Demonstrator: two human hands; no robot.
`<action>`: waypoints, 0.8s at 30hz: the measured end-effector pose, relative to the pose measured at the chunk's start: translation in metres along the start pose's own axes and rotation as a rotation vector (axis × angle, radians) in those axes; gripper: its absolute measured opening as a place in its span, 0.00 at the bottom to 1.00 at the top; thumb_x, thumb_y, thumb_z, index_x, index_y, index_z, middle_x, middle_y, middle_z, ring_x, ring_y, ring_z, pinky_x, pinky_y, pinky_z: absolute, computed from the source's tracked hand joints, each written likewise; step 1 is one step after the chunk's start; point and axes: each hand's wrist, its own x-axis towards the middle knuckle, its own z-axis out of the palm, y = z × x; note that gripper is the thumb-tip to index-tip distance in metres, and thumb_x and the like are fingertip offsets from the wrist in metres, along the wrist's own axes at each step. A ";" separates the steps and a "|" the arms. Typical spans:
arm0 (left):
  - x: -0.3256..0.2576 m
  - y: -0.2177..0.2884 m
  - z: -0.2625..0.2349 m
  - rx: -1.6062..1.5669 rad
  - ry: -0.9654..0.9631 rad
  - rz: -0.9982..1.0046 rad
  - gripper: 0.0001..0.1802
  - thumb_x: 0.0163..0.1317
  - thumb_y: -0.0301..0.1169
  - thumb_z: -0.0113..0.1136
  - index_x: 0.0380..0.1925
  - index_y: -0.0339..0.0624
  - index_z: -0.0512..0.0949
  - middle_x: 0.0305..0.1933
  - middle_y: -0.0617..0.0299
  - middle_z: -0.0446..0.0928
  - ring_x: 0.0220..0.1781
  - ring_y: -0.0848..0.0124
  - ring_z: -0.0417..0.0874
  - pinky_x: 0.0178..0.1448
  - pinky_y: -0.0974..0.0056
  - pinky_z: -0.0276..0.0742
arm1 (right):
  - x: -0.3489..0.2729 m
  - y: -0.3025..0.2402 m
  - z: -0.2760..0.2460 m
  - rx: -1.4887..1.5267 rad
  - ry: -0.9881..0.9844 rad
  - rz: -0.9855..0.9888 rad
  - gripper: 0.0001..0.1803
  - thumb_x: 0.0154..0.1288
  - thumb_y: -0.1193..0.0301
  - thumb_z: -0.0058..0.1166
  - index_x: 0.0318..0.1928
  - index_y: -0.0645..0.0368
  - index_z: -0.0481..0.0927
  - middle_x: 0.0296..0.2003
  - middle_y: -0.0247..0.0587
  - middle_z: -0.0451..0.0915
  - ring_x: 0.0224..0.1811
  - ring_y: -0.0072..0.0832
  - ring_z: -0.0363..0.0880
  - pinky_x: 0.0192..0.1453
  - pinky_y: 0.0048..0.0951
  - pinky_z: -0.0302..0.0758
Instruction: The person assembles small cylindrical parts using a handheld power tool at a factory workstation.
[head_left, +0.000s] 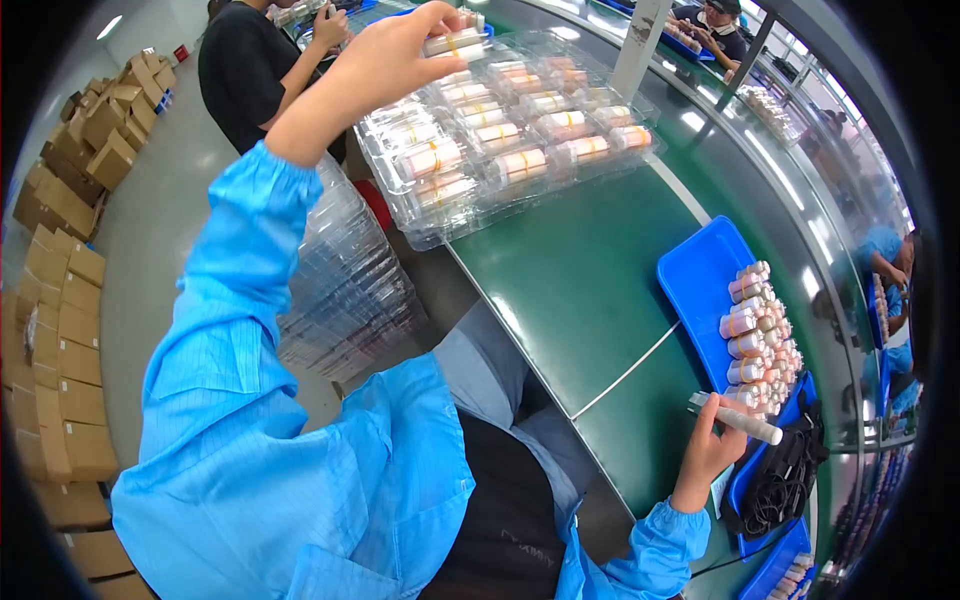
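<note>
Currently: left hand (385, 62) pinches small capped tube (452, 43) over clear blister tray (500, 130) on green conveyor (580, 290). Right hand (712, 445) grips grey-white marker (738, 420) beside blue tray (700, 280) of tubes (757, 335).

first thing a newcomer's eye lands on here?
Probably the left hand, raised at top centre with a small banded tube in its grip over clear trays of the same tubes on the green belt. Next, the blue tray heaped with tubes at right, where the right hand holds a tube.
</note>
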 end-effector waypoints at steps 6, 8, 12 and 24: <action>-0.037 -0.048 -0.002 0.170 -0.380 -0.147 0.22 0.62 0.41 0.68 0.51 0.42 0.76 0.46 0.50 0.84 0.49 0.55 0.85 0.54 0.57 0.79 | 0.002 0.005 0.000 -0.072 0.056 -0.107 0.07 0.70 0.72 0.61 0.37 0.64 0.80 0.32 0.37 0.80 0.34 0.24 0.79 0.41 0.26 0.76; -0.054 -0.047 -0.005 0.119 -0.390 -0.158 0.22 0.62 0.41 0.67 0.51 0.41 0.76 0.46 0.50 0.84 0.49 0.55 0.85 0.53 0.58 0.79 | 0.003 0.007 0.001 -0.066 0.057 -0.088 0.07 0.70 0.72 0.61 0.37 0.64 0.81 0.32 0.37 0.80 0.34 0.24 0.78 0.41 0.25 0.76; -0.070 -0.033 -0.012 0.009 -0.357 -0.275 0.16 0.67 0.36 0.64 0.48 0.36 0.79 0.45 0.54 0.83 0.48 0.62 0.83 0.51 0.59 0.77 | 0.002 0.003 0.008 -0.024 0.004 -0.048 0.07 0.70 0.72 0.61 0.37 0.64 0.81 0.33 0.36 0.80 0.34 0.23 0.78 0.40 0.25 0.76; -0.080 0.163 0.068 -0.587 0.004 0.453 0.07 0.57 0.19 0.66 0.36 0.34 0.82 0.39 0.52 0.83 0.41 0.56 0.85 0.46 0.60 0.81 | 0.019 -0.002 0.017 -0.073 0.137 -0.214 0.10 0.56 0.73 0.73 0.30 0.58 0.81 0.25 0.40 0.81 0.25 0.33 0.81 0.28 0.32 0.75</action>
